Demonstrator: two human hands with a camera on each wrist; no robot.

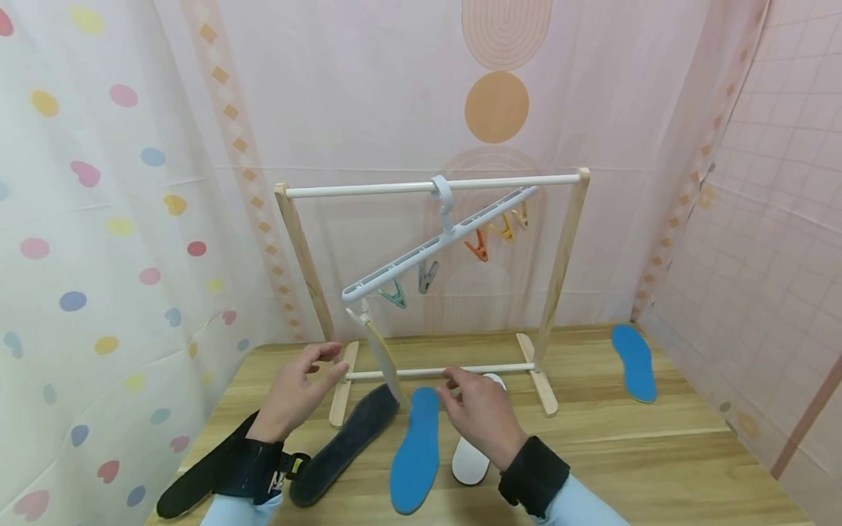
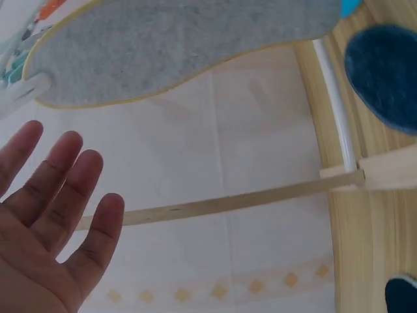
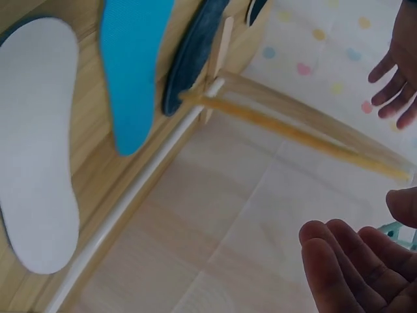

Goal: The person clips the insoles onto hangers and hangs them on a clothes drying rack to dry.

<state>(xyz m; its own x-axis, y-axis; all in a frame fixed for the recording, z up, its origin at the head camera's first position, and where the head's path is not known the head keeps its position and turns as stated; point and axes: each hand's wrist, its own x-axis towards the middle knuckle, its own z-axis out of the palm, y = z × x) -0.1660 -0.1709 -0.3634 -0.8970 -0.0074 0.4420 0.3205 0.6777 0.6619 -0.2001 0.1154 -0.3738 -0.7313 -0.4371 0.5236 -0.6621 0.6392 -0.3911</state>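
A grey insole with a yellow edge (image 1: 384, 358) hangs from a white clip (image 1: 359, 315) at the low left end of a tilted white hanger (image 1: 421, 254). Left of this insole is my left hand (image 1: 299, 387), fingers spread and apart from it; the left wrist view shows the insole's grey felt face (image 2: 182, 55) beyond the fingertips. My right hand (image 1: 483, 410) hovers over a white insole (image 1: 470, 462), its fingers loosely bent and holding nothing. Between the hands, a blue insole (image 1: 416, 453) and a dark insole (image 1: 349, 444) lie on the table.
A wooden stand (image 1: 562, 263) with a white top rail (image 1: 368, 189) carries the hanger. Green (image 1: 395, 295), grey, orange and yellow clips dangle along it. Another dark insole (image 1: 204, 471) lies front left, partly behind my left wrist; another blue insole (image 1: 634, 363) lies far right.
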